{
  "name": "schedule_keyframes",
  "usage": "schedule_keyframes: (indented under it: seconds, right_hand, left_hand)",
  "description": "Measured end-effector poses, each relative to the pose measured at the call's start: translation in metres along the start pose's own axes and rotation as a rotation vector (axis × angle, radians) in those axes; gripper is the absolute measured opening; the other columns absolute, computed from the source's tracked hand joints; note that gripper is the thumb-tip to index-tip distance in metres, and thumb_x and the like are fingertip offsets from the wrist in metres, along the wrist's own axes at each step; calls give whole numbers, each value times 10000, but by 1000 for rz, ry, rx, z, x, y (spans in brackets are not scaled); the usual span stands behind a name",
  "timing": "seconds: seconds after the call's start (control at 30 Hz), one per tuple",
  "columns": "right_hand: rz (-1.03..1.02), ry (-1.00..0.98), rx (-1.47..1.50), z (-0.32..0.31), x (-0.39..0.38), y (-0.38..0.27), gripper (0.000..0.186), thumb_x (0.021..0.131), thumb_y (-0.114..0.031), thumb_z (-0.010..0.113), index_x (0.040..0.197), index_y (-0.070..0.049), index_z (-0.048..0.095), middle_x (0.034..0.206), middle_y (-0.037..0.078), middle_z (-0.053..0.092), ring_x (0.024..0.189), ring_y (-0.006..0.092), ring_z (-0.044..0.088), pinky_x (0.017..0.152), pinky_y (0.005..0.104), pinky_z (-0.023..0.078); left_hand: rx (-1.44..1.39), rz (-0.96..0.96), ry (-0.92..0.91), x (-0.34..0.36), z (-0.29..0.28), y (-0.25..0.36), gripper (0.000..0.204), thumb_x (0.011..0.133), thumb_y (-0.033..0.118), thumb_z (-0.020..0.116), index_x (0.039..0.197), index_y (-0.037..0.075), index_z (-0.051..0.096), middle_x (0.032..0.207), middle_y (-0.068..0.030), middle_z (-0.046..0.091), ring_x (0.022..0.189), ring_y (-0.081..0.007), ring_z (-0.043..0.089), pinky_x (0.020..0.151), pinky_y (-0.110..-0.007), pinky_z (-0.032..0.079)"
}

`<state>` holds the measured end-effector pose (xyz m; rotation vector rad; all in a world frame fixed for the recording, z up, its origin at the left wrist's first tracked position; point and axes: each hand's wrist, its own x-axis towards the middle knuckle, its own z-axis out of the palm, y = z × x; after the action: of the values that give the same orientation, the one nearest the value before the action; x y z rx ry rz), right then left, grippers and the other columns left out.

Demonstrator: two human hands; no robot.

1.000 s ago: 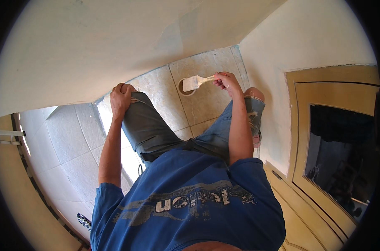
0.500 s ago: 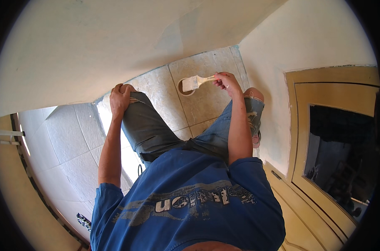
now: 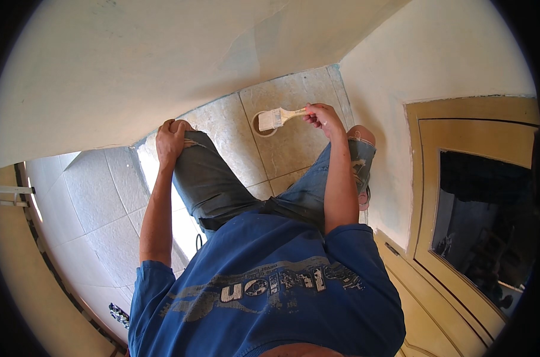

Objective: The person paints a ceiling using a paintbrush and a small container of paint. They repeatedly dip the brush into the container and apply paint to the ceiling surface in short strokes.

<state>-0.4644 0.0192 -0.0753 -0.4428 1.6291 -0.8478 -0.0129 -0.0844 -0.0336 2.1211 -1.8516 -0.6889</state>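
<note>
My right hand [image 3: 323, 116] grips the handle of a wide paintbrush [image 3: 293, 113], its fingers wrapped round the wood. The brush points left, and its pale, paint-coated bristles lie over a small round tub [image 3: 265, 134] on the tiled floor. Whether the bristles touch the tub's rim or its contents I cannot tell. My left hand [image 3: 170, 140] rests on my left knee, its fingers curved over the kneecap beside the torn jeans.
A cream wall [image 3: 163, 65] with a patchy area runs ahead and meets another wall [image 3: 436, 53] at the right corner. To the right stands a yellow-brown wooden frame [image 3: 421, 172] around a dark pane. Pale floor tiles [image 3: 97, 190] stretch to the left.
</note>
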Motion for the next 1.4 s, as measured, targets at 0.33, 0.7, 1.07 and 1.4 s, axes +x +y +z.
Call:
schedule_keyframes:
  seconds: [0.33, 0.7, 1.07, 1.4]
  right_hand:
    - [8, 16, 11, 1, 0, 0, 206, 958, -293, 704, 890, -99, 692, 774, 29, 705, 635, 76, 582, 551, 240, 408]
    - [16, 10, 27, 0, 2, 0, 209, 962, -295, 703, 901, -96, 698, 778, 28, 707, 635, 73, 582, 552, 234, 412]
    - [12, -13, 42, -4, 3, 2, 197, 957, -278, 694, 926, -83, 708, 783, 33, 704, 647, 76, 589, 558, 227, 415]
    - [-9, -23, 32, -5, 4, 3, 209, 970, -283, 682, 955, -79, 726, 786, 22, 707, 656, 75, 603, 562, 226, 423]
  left_hand:
    - [1, 1, -9, -2, -3, -1, 596, 893, 451, 649, 1312, 27, 658, 1288, -253, 662, 1219, -397, 629, 1056, -448, 481]
    - [-12, -3, -11, -1, -2, -3, 594, 890, 450, 645, 1309, 29, 660, 1295, -251, 660, 1223, -397, 628, 1055, -446, 483]
    - [-13, -8, -11, 2, 1, 1, 563, 875, 428, 641, 1276, 35, 682, 1284, -252, 658, 1201, -409, 626, 1045, -446, 484]
    - [-4, 9, -15, 1, 1, 0, 568, 887, 429, 634, 1293, 34, 672, 1283, -249, 666, 1208, -408, 629, 1050, -455, 480]
